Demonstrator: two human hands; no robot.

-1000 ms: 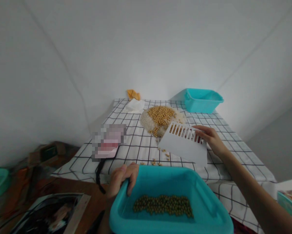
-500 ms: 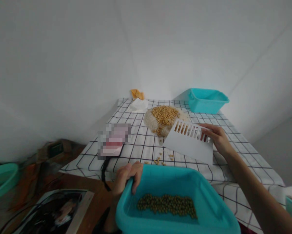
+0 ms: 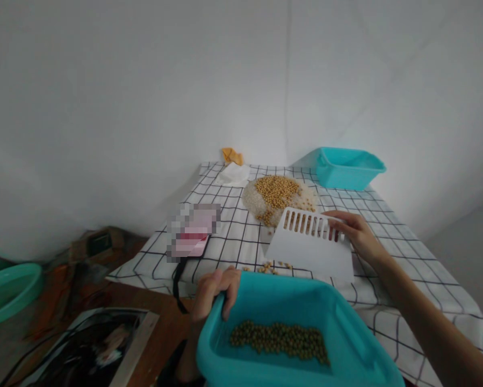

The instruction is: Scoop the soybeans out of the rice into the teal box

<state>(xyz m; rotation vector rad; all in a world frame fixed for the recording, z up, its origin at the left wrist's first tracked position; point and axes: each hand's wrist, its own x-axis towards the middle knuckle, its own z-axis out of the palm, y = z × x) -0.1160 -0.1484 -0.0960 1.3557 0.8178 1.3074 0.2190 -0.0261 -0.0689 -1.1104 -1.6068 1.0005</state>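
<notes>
My left hand (image 3: 219,293) is closed over the left rim of a turquoise plastic basin (image 3: 281,287) at the front edge of the table. A layer of soybeans (image 3: 279,341), dark in the shade, lies on its bottom. My right hand (image 3: 354,234) grips the right end of a white slotted plastic board (image 3: 309,250), fingers at its row of slots. The board is tilted on the tablecloth between the basin and a pile of yellow soybeans (image 3: 277,191) with pale rice-like grains (image 3: 254,199) around it. Some loose soybeans (image 3: 268,267) lie just behind the basin.
A second turquoise basin (image 3: 348,169) stands at the back right of the checked tablecloth (image 3: 225,231). White tissue (image 3: 233,173) and an orange cloth (image 3: 232,156) lie at the back left. A pink, partly blurred phone-like object (image 3: 193,231) with a black strap lies left.
The white board has come down and nearer the basin, closer to the loose soybeans, with my right hand on it. My left hand keeps its hold on the rim. The view has shifted slightly.
</notes>
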